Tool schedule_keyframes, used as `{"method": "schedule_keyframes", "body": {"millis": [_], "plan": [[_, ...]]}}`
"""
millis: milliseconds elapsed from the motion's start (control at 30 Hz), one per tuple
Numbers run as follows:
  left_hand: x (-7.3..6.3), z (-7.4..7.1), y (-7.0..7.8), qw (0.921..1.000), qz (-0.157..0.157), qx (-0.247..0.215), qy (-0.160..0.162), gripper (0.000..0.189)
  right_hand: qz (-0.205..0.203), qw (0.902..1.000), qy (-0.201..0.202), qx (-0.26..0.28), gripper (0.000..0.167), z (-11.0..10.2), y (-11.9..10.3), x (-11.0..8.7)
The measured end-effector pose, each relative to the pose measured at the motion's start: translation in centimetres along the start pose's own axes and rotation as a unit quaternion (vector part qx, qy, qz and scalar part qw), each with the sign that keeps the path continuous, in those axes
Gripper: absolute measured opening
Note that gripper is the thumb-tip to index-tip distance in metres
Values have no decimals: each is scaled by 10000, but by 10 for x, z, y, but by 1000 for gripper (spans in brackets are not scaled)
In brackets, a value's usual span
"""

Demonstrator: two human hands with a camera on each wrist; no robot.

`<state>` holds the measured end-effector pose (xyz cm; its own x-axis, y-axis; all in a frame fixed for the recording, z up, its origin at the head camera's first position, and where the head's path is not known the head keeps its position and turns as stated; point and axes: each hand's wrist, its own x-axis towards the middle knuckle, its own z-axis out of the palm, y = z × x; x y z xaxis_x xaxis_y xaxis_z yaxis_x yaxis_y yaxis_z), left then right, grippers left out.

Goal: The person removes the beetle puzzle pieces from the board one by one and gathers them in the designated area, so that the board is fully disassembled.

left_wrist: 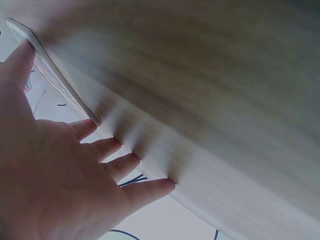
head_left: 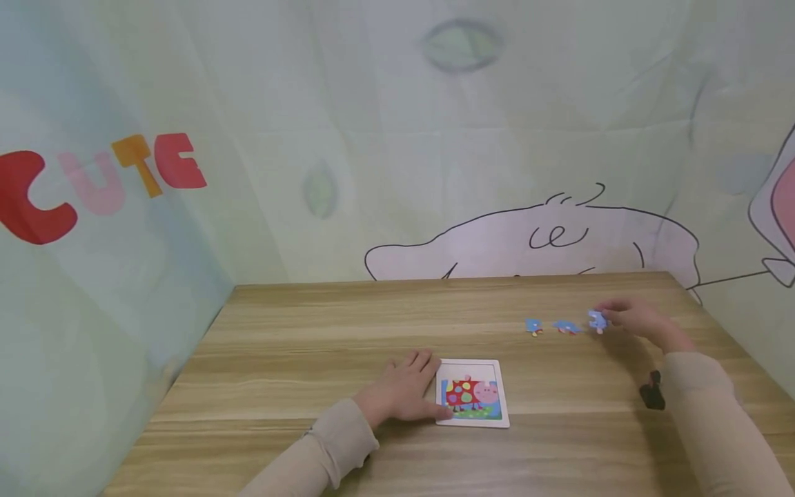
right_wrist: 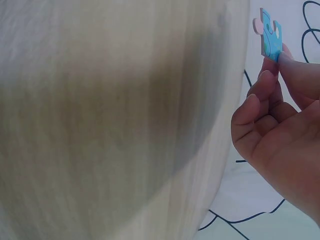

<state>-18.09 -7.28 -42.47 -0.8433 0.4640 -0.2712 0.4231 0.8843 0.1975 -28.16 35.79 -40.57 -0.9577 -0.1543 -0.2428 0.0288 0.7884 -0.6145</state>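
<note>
My right hand [head_left: 635,319] pinches a blue puzzle piece [head_left: 597,321] between thumb and fingertip above the back right of the table. In the right wrist view that puzzle piece [right_wrist: 271,37] shows a pink knob and a notch. My left hand [head_left: 405,388] lies spread at the left side of a white-framed puzzle board [head_left: 472,422], thumb on its lower left corner and fingers at its edge. In the board, pieces form a pink pig in a red spotted outfit on grass; its upper strip is bare white. The left wrist view shows straight fingers [left_wrist: 150,192] touching the tabletop.
Two loose puzzle pieces lie left of my right hand: a blue one [head_left: 533,326] and a wider blue one [head_left: 566,327]. A small black object [head_left: 652,392] stands beside the right sleeve. A printed cloth backdrop [head_left: 348,138] surrounds the wooden table [head_left: 298,324].
</note>
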Motion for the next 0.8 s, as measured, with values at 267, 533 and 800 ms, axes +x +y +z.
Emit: {"method": "schedule_keyframes", "body": {"millis": [267,533,800], "plan": [[0,-1,1,10000,-35,-46,-10,96,375,9992,-14,-127,37,3,5,1],[0,1,0,10000,-44,-21,11,96,506,9985,73,-174,36,7,3,0],[-1,-1,1,10000,9,35,0,95,199,9997,37,-133,35,6,5,-3]]}}
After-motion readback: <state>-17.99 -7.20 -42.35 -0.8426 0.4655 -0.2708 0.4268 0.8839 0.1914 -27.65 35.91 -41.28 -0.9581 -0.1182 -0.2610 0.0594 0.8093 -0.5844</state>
